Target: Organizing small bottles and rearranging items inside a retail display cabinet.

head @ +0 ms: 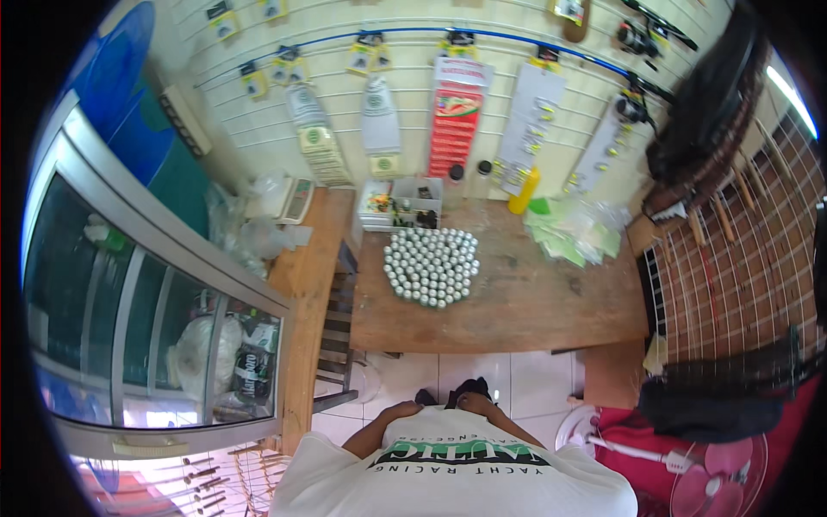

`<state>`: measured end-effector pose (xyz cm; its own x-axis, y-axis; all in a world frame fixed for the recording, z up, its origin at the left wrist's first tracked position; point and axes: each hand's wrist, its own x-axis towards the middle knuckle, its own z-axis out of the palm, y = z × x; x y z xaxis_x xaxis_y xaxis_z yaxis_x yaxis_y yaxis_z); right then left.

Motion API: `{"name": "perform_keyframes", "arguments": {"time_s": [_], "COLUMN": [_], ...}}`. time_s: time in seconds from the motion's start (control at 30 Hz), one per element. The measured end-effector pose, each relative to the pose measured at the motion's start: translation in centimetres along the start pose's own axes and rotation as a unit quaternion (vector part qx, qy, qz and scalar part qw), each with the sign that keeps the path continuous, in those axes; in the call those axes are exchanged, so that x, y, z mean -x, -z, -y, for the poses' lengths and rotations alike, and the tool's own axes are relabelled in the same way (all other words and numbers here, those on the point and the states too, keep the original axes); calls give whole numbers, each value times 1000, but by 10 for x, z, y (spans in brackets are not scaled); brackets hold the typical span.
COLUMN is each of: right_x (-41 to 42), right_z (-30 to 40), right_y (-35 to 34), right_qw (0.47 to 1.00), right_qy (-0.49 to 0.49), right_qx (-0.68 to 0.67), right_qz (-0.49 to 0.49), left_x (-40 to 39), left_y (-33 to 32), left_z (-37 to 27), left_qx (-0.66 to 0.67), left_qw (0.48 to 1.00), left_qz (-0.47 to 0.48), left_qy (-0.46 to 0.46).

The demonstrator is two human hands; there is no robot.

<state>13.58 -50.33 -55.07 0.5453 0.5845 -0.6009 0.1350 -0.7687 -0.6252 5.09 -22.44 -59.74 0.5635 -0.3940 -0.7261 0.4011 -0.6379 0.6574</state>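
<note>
My left hand (407, 410) and my right hand (475, 402) are both low at my waist, against the lower front of my white printed T-shirt (452, 478). Their fingers are mostly hidden, so I cannot tell whether they hold anything. In front of me stands a wooden table (517, 310), its near edge apart from my hands. On its left half a dense cluster of small silver-topped cylinders (431, 265) stands upright. Directly behind them is a white compartment box (400, 203) with small items. Two clear bottles with black caps (455, 184) stand beside the box.
A yellow bottle (524, 191) and a heap of green and clear plastic bags (572, 232) lie toward the back right. At left are a glass-fronted cabinet (161, 310), a weighing scale (294, 200) and a slatted stool (334, 336). A pink-bladed fan (714, 485) is at lower right.
</note>
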Motion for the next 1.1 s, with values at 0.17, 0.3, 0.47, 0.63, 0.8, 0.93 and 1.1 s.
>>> {"name": "perform_keyframes", "arguments": {"time_s": [0.17,0.3,0.47,0.63,0.8,0.93,1.1], "right_x": [35,64,61,30,-13,-19,-41], "right_z": [-3,30,56,75,78,98,106], "right_y": [-7,28,88,156,198,230,250], "right_qw": [994,966,939,918,872,894,864], "right_qy": [-16,19,66,80,130,114,135], "right_qx": [-58,-146,-115,-154,-220,-103,15], "right_qz": [-94,-214,-316,-356,-418,-421,-486], "left_x": [10,28,47,62,34,18,-4], "left_y": [6,20,55,105,146,168,184], "left_z": [-44,-98,-175,-250,-275,-282,-289], "left_qx": [-27,-38,29,18,-72,-172,-230], "left_qw": [999,982,925,865,810,793,792], "left_qz": [35,-169,-311,-407,-499,-521,-510], "left_qy": [-3,-75,-218,-293,-299,-264,-245]}}
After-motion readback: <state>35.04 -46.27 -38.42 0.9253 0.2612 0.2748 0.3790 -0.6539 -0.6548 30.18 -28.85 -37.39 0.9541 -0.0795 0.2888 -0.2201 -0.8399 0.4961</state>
